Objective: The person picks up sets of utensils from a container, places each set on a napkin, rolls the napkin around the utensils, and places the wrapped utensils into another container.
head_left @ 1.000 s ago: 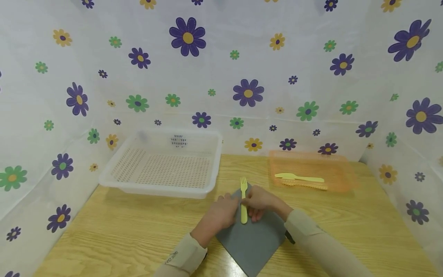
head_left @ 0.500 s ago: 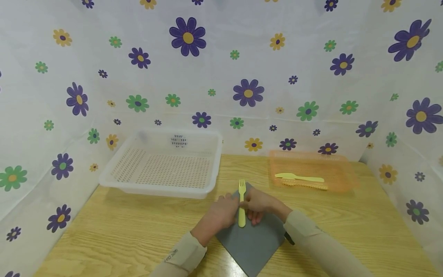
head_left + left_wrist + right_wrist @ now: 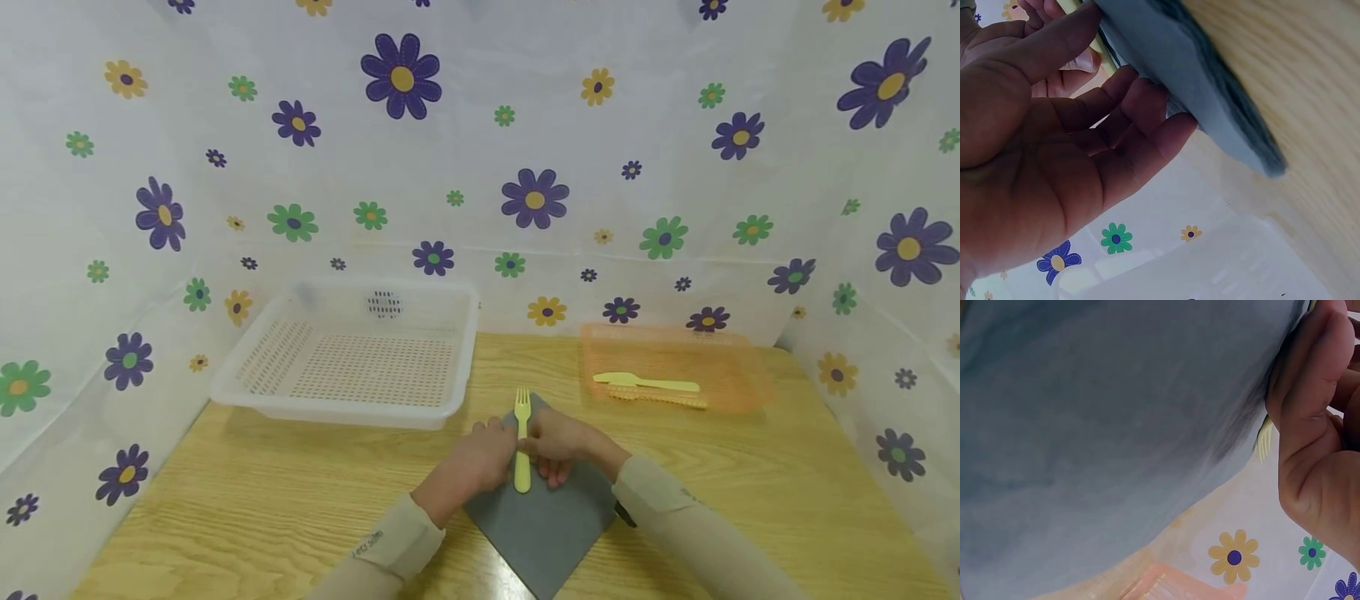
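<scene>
A folded grey cloth napkin [image 3: 543, 529] lies turned as a diamond on the wooden table. On its upper part rests a pale yellow plastic fork [image 3: 522, 473], tines pointing away. My right hand [image 3: 564, 437] pinches the fork's handle from the right, its other fingers bent against the cloth. From the left, my left hand [image 3: 483, 458] rests at the napkin's edge beside the fork. In the left wrist view, its loosely bent fingers [image 3: 1166, 134] touch the cloth edge, and the thumb reaches toward the fork. The right wrist view shows mostly grey cloth, with the fork's tines beyond the fingers.
A white perforated basket [image 3: 457, 400] stands at the back left. At the back right, an orange tray [image 3: 738, 375] holds a yellow knife [image 3: 660, 384] and another yellow utensil beneath it. Flowered sheeting [image 3: 465, 125] encloses the back and sides.
The fork has shifted slightly left and toward me on the napkin, moved by my right hand. My left hand stays in nearly the same place. The head view has tilted very slightly.
</scene>
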Available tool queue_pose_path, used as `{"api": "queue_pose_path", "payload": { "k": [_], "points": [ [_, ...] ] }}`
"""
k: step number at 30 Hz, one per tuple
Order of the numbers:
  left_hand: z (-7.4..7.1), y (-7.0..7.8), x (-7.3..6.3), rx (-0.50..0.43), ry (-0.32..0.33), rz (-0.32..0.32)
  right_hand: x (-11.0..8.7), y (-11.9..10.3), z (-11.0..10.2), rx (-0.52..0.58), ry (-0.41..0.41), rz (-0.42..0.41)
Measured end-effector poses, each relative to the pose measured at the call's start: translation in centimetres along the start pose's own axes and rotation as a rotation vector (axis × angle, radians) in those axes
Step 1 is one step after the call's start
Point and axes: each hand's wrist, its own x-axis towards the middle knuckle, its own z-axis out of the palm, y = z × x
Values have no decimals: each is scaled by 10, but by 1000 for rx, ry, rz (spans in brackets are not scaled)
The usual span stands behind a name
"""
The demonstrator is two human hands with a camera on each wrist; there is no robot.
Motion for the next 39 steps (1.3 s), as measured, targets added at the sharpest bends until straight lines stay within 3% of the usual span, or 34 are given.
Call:
{"api": "queue_pose_path", "payload": {
  "k": [5,13,23,32,39],
  "points": [
    [0,1,0,-8,-16,-1,0,0,1,-1,-5,14],
    [-1,-1,0,75,19,34,4,-8,-4,-70,-19,51],
    [-3,1,-1,45,-17,21,3,-11,-4,-115,-33,55],
    [-1,9,-3,51,-20,58,-2,3,-4,-72,-56,33],
    [-4,4,-1,76,-15,68,2,0,-5,-53,-57,4]
  ]
}}
